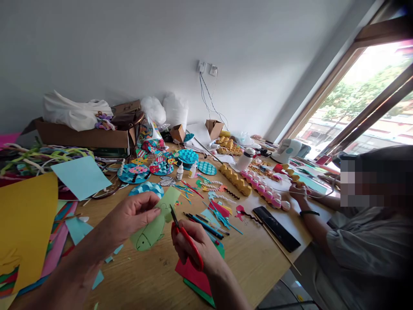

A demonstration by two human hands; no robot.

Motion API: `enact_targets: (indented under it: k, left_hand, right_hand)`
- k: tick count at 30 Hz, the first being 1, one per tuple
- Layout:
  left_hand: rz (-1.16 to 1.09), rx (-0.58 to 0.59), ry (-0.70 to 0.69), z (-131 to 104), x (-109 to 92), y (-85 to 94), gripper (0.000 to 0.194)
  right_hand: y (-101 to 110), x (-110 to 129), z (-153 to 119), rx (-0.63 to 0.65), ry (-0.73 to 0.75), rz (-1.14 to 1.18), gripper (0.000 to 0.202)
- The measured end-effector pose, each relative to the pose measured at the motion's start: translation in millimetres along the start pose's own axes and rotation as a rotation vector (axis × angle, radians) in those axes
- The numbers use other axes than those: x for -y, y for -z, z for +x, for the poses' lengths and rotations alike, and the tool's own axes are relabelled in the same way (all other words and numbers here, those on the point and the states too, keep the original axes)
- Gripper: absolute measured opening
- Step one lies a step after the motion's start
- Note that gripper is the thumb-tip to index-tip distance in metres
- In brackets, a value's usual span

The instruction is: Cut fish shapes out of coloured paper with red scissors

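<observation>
Between thumb and fingers, my left hand (142,211) pinches a piece of light green paper (150,234). A fish with an eye and gill line is drawn on it, and part of its outline is cut. My right hand (196,241) is closed round the red handles of a pair of scissors (189,245). The dark blades point up and left, at the paper's right edge; whether they are parted is hard to make out. Below my right hand lie red paper (193,275) and green sheets. Pens (204,226) lie just beyond it.
Blue paper plates with fish (134,173), glue bottles (179,172) and paper strips lie ahead. Yellow paper (29,228) and pipe cleaners (41,157) are at left. Egg-carton strips (235,180), a phone (276,228) and a stick stand between me and another person (364,241) at right, whose hands hold a yellow strip.
</observation>
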State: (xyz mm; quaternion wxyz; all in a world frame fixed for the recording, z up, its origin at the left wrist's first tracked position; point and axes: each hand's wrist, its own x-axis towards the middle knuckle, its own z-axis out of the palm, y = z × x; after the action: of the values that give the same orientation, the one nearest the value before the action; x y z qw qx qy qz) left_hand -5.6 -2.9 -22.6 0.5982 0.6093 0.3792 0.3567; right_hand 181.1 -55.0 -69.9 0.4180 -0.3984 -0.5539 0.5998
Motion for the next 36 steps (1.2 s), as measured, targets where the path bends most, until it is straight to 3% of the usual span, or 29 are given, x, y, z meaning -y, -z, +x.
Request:
enact_targets:
  k: [9, 20, 36]
  left_hand:
    - [0.049, -0.110, -0.050, -1, -2, -7.9, 0.025]
    - [0.005, -0.050, -0.034, 0, 9, -13.1, 0.020]
    - [0.036, -0.047, -0.025, -2, 3, -17.8, 0.020]
  right_hand:
    - [-6, -6, 4, 0.010, 0.010, 0.097, 0.059]
    - [-15, -13, 6, -0.038, 0.011, 0.158, 0.060]
    - [-23, -19, 2, -0.090, 0.045, 0.114, 0.061]
